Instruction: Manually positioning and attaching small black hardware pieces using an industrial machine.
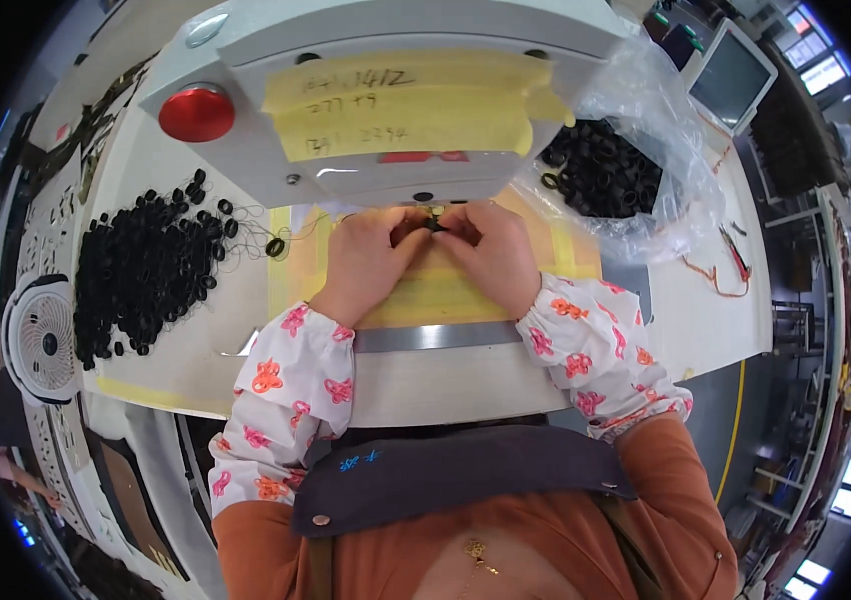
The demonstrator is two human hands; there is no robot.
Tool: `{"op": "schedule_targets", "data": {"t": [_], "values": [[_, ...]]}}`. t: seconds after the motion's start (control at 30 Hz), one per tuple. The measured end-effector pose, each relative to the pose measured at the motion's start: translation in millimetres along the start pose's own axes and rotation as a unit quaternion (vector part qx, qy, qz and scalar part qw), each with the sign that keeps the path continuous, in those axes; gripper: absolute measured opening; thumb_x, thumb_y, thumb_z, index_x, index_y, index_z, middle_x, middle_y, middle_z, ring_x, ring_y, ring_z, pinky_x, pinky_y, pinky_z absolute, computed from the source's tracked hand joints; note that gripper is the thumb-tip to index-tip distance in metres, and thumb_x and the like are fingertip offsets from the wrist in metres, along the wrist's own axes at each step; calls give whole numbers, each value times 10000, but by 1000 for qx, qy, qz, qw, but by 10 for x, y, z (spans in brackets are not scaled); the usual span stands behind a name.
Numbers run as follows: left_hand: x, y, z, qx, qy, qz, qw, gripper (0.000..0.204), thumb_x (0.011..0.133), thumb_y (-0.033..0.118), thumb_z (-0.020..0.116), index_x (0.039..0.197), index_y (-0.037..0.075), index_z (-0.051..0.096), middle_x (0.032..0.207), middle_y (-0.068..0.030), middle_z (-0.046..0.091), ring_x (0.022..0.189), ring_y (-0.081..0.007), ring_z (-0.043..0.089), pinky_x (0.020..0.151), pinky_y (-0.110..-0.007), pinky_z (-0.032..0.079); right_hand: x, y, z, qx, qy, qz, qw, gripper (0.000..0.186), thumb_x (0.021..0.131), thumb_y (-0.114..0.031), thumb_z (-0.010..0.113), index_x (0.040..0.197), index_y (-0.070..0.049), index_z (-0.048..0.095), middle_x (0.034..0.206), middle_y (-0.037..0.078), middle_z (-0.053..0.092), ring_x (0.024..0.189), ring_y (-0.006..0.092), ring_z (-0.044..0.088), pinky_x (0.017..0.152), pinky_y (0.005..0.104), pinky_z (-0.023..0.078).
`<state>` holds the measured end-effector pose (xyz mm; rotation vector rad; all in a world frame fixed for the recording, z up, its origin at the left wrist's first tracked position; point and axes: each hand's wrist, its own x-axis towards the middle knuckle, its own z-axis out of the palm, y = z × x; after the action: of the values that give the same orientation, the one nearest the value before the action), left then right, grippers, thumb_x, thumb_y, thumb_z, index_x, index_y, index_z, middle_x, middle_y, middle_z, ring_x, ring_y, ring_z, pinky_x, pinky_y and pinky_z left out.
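Observation:
Both hands meet under the head of a grey-white machine (245, 150), over a work plate (415, 312) covered with yellow tape. My left hand (370, 250) and my right hand (490, 250) are closed, with thumbs and forefingers pinching a small black piece (434, 224) between them. Its shape is mostly hidden by the fingertips; it looks like one of the black rings lying about. Thin thread runs leftward from beside my left hand to a single black ring (275, 246). A heap of black rings (145, 265) strung with thread lies on the left.
A clear plastic bag (690, 180) of loose black rings (605, 170) stands right of the machine. Red-handled pliers (737, 258) and an orange cord (710, 275) lie further right. A red button (196, 113) is on the machine. A white fan (45, 340) stands at the left edge.

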<state>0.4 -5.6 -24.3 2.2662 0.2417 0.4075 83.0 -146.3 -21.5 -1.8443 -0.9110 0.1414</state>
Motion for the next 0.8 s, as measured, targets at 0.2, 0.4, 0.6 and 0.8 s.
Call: {"op": "schedule_targets", "data": {"t": [0.2, 0.4, 0.6, 0.8], "values": [[-49, -14, 28, 31, 20, -28, 999, 224, 748, 283, 601, 857, 94, 651, 652, -94, 610, 595, -258, 582, 556, -341, 455, -17, 23, 51, 10, 22, -35, 999, 141, 653, -3, 649, 752, 9, 550, 697, 131, 571, 632, 284, 562, 558, 340, 454], [3, -50, 11, 95, 20, -47, 994, 245, 739, 316, 606, 819, 89, 657, 632, -90, 608, 579, -261, 580, 526, -352, 448, 84, 69, 17, -3, 29, -41, 999, 106, 659, -3, 647, 725, 9, 564, 678, 131, 574, 614, 274, 558, 545, 334, 445], [48, -52, 9, 62, 34, -70, 995, 226, 731, 302, 619, 788, 86, 654, 638, -73, 615, 581, -244, 584, 527, -337, 444, 105, 76, 7, -16, 39, -30, 999, 81, 676, -26, 638, 720, 1, 575, 660, 123, 571, 588, 264, 552, 533, 331, 433], [61, -98, 54, -13, 67, -27, 997, 204, 722, 269, 632, 802, 83, 651, 683, -66, 630, 607, -221, 593, 557, -313, 444, 126, 68, -1, -54, 53, -65, 995, 70, 671, -16, 627, 710, 2, 572, 640, 120, 559, 576, 264, 543, 528, 342, 424]]}}
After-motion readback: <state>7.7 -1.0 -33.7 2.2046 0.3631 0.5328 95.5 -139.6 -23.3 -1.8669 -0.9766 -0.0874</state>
